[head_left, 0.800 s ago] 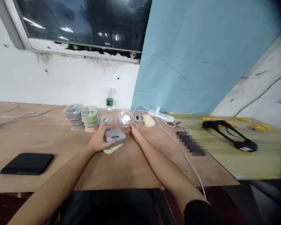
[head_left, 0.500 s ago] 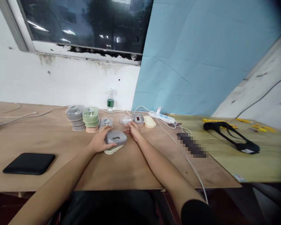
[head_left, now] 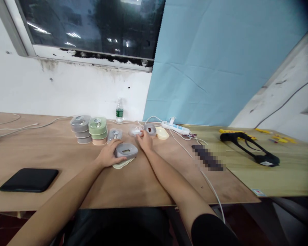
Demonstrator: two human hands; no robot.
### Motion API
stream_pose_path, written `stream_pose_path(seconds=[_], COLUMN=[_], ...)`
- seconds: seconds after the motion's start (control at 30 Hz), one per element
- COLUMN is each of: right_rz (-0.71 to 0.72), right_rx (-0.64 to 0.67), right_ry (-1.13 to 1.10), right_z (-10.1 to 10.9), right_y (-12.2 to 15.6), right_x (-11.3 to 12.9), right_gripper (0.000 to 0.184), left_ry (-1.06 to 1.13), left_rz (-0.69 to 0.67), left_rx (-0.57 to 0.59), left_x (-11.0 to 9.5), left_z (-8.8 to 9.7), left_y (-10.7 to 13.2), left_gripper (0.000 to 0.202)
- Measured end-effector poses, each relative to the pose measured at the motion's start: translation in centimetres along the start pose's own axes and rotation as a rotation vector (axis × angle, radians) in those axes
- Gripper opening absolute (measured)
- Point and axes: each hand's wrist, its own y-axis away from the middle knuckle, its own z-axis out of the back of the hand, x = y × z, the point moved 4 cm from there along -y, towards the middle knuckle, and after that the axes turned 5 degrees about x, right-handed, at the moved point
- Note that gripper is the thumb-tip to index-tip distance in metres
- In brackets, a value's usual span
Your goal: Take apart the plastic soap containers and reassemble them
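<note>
My left hand (head_left: 109, 154) grips a grey plastic box (head_left: 125, 151) from its left side, thumb along the front. The box has an oval slot in its top and sits over a cream-coloured flat piece (head_left: 120, 165), which sticks out at the front. My right hand (head_left: 144, 140) is closed in a pinch at the right edge of a clear shallow container (head_left: 135, 130) that has something white in it. Whatever is between those fingertips is too small to make out. Right behind this hand lies a grey piece with a dark opening (head_left: 150, 130), beside a cream tray (head_left: 162, 133).
Stacked grey boxes (head_left: 81, 129), green and pink boxes (head_left: 99, 128) and a clear-lidded box (head_left: 114, 135) stand left of centre. A water bottle (head_left: 119, 110) is by the wall. A power strip (head_left: 175, 127), a black flat case (head_left: 29, 180) and a black frame-like object (head_left: 248, 148) lie around.
My right hand has moved slightly forward and left, its fingers drawing together at the clear container. My left hand stays on the grey box. The whole view has shifted a little.
</note>
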Motion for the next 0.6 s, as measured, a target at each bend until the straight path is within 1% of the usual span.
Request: stream_pose_path(seconds=[0.1,0.17,0.27,0.5,0.6], right_rz=[0.009,0.0,0.009,0.025,0.009], right_rx=[0.009,0.034,0.096,0.121,0.125], right_ry=[0.124,0.154,0.172,0.188,0.198], right_z=[-0.6,-1.0,-1.3,-1.1,-1.1], right_y=[-0.5,-0.8,-1.0,-0.9,-0.9], right_x=[1.1,1.4,1.3,0.9,0.9], right_gripper=[0.04,0.037,0.029,0.03,0.031], left_ry=[-0.001,0.001,0.001,0.002,0.005], left_rz=[-0.001,-0.003,-0.004,-0.004,0.006], left_rx=[0.005,0.011,0.01,0.02,0.032], left_x=[0.0,0.0,0.0,0.2,0.2], left_z=[-0.1,0.0,0.0,-0.2,-0.3], left_y=[0.0,0.0,0.1,0.0,0.0], left_gripper=[0.074,0.074,0.073,0.073,0.073])
